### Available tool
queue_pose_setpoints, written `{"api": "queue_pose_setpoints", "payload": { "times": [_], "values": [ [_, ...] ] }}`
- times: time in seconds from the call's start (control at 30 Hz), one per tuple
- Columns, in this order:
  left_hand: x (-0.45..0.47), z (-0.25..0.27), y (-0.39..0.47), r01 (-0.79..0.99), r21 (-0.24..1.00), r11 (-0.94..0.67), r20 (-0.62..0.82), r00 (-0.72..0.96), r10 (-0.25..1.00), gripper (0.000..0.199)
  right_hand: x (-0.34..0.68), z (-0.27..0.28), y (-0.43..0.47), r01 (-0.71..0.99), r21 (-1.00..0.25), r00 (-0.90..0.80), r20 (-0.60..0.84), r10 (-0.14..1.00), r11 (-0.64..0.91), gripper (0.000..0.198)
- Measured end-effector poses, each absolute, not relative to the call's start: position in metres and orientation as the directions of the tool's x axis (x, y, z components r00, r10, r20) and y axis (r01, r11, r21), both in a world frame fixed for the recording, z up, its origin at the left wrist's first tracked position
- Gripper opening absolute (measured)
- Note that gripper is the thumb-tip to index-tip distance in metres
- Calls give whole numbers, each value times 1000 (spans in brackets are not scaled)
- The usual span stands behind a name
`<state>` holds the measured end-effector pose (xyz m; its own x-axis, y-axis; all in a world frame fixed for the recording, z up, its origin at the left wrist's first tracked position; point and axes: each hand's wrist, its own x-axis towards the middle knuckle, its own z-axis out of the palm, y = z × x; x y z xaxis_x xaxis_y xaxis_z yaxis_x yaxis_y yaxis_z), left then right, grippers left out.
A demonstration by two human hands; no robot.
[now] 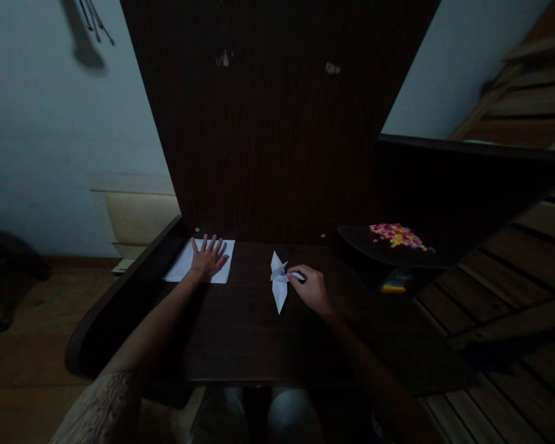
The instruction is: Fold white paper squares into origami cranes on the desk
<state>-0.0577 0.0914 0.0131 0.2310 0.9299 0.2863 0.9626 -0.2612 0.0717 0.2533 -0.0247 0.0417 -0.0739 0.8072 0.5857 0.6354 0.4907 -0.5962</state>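
On the dark wooden desk (254, 345), my left hand (208, 259) lies flat with its fingers spread over white paper (178, 268) at the left side. A folded white paper crane (280, 293) rests near the middle of the desk, its two wings stretched toward and away from me. From the right, my right hand (311, 287) pinches the crane's right-hand end between thumb and fingers. The fingertips partly cover that end.
A small shelf (351, 234) at the right bears a heap of pink, yellow and red bits (398, 236). A raised side panel (120, 296) bounds the desk on the left, and a tall dark back panel (268, 135) stands behind. Wooden slats (504, 296) lie farther right.
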Motion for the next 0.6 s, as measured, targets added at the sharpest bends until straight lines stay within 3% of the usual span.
{"api": "queue_pose_setpoints", "payload": {
  "times": [0.07, 0.2, 0.3, 0.6],
  "values": [
    [-39, 25, 75, 935, 172, -311, 414, 218, 884, 57, 251, 42, -29, 631, -595, -56, 605, 794, 498, 12],
    [9, 46, 31, 727, 484, -487, 488, 238, 840, 62, 245, 43, -33, 628, -587, -25, 641, 767, 511, 10],
    [40, 51, 2, 571, 586, -575, 543, 250, 801, 61, 237, 43, -35, 619, -578, -7, 673, 740, 531, 8],
    [74, 30, -7, 353, 820, -451, 495, -42, 868, 25, 211, 40, -31, 592, -537, 39, 764, 644, 601, 10]
  ]
}}
